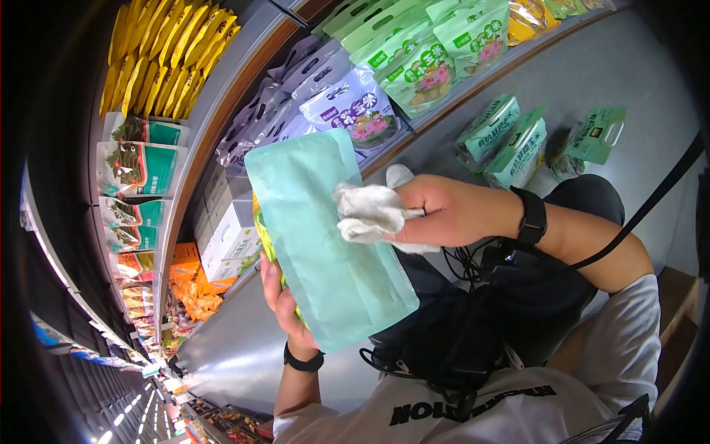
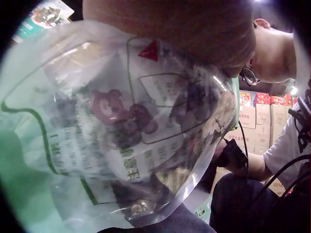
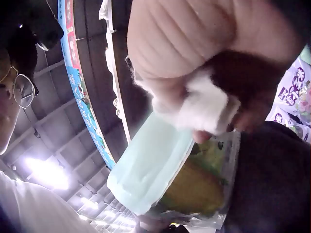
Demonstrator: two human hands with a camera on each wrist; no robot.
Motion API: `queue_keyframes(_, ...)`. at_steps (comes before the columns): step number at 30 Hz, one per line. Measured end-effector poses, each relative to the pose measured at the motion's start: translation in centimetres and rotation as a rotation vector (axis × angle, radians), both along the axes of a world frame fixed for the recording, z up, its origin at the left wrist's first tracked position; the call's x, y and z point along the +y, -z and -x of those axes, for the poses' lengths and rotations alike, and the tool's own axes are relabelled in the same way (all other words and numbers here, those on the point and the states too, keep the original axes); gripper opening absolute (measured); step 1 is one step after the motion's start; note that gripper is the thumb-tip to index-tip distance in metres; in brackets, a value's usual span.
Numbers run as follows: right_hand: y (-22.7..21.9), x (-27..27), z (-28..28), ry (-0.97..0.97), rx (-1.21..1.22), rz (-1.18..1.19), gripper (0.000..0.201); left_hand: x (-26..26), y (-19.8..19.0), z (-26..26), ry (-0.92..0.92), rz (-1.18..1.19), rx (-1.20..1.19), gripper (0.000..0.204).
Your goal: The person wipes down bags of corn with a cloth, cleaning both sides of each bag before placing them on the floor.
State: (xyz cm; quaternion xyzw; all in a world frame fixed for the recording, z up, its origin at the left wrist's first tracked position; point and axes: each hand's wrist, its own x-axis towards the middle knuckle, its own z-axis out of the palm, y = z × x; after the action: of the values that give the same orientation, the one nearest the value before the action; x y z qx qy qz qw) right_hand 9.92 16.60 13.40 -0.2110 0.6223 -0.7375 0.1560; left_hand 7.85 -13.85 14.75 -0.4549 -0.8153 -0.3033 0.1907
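Note:
In the head view, a pale mint-green pouch (image 1: pixel 318 237) is held up with its plain flat side facing the camera. My left hand (image 1: pixel 285 303) grips it at the lower left edge, with the fingers showing beside it and the rest behind. My right hand (image 1: pixel 436 211) holds a bunched white cloth (image 1: pixel 373 213) against the pouch's plain side. The left wrist view shows the clear plastic side of the pouch (image 2: pixel 116 111), printed with a small bear. In the right wrist view, the cloth (image 3: pixel 209 104) is bunched under the fingers at the pouch's upper end.
Purple bags (image 1: pixel 347 111) and green bags (image 1: pixel 414 70) line a shelf ahead. Three green bags, one of them a bag (image 1: pixel 588 140) on the right, stand on the grey floor (image 1: pixel 614 66). Yellow packets (image 1: pixel 166 52) and a white box (image 1: pixel 229 237) are at the left.

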Motion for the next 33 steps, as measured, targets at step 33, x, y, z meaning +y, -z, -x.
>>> queue_keyframes(33,-2.9,-1.3,-3.3,-0.123,0.706,-0.517,0.043,-1.0,0.9,0.2,0.062,0.005,-0.011,0.067)
